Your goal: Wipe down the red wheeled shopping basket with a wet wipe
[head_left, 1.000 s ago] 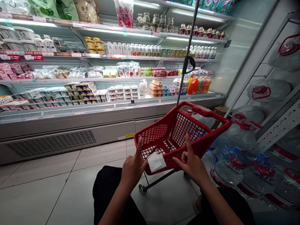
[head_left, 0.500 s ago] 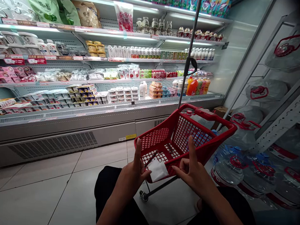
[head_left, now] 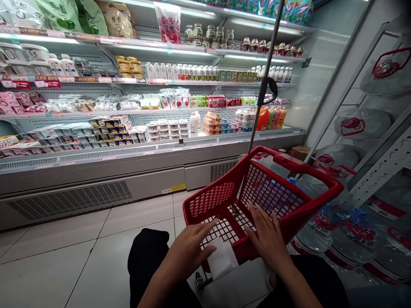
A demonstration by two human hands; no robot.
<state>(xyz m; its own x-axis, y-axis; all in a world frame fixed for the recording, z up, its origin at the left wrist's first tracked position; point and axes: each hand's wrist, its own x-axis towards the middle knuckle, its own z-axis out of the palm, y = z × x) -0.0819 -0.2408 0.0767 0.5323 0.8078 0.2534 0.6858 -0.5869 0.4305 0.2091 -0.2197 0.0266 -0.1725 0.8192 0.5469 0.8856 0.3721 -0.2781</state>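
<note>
A red shopping cart basket (head_left: 212,197) with grid walls stands in front of my knees. Over its near edge hangs a piece of white paper or cloth (head_left: 222,258); I cannot make out which. My left hand (head_left: 189,246) is open at the near left side of the basket, its thumb beside the white piece. Whether the thumb touches it, I cannot tell. Just right of it, my right hand (head_left: 267,240) is open over the basket's near side, fingers stretched forward. Neither hand holds anything.
Behind the basket rises a thin dark pole (head_left: 267,57) with a loop handle. A chilled display case (head_left: 150,179) full of dairy goods spans the far side. Large water bottles (head_left: 316,229) stand on the right, beside a white perforated rack post (head_left: 389,150). Pale floor tiles (head_left: 130,241) lie at left.
Both hands went from raised, pointing index fingers to lowered, spread fingers. The basket and its pole have shifted right and nearer, with the white piece along with them.
</note>
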